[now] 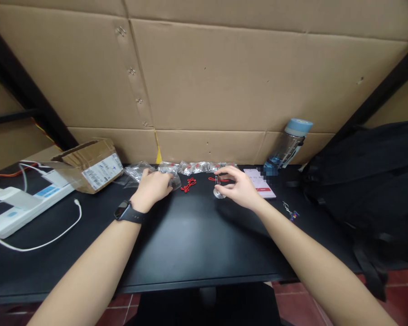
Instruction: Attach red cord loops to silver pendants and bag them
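Note:
My left hand (153,188), with a dark watch on its wrist, rests on clear crinkled plastic bags (135,173) near the back of the black table; its fingers curl down onto the plastic, and what they grip is hidden. Between thumb and fingers of my right hand (238,186) is a small clear round disc (216,179), held on edge. Another clear round piece (219,194) lies just below it. A bundle of red cords (189,185) sits between my hands. Small clear packets (200,168) with red bits line the back edge.
An open cardboard box (97,166) and a white power strip (32,208) with cables are at left. To the right stand a blue-lidded bottle (289,144), a phone (265,190), a keychain (294,216) and a black backpack (370,181). Cardboard (221,81) walls the back.

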### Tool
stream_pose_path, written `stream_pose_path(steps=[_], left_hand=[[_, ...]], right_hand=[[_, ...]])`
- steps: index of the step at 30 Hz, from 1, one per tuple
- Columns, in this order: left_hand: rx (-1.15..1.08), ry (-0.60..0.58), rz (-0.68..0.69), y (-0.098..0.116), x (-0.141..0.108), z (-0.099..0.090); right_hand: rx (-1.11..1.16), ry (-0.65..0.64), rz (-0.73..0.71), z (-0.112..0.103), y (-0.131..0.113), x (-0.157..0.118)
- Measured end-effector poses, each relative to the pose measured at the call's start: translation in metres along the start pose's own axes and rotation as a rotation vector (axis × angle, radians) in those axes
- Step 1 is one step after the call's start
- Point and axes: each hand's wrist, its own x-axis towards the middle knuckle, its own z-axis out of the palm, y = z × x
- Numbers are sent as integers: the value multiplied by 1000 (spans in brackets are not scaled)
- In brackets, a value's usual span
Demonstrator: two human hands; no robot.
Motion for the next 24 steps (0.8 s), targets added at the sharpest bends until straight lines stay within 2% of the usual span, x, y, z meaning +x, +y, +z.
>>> stream_pose_path(steps=[7,14,24], left_hand=[[22,41,-20,3,1,-2],[-52,13,1,1,-1,-4],[34,67,-3,16,-3,-6]], right_hand=[[-22,-3,-1,1,4,0],[-35,-7,12,0,1,1],[-47,-34,-1,2,6,-1]])
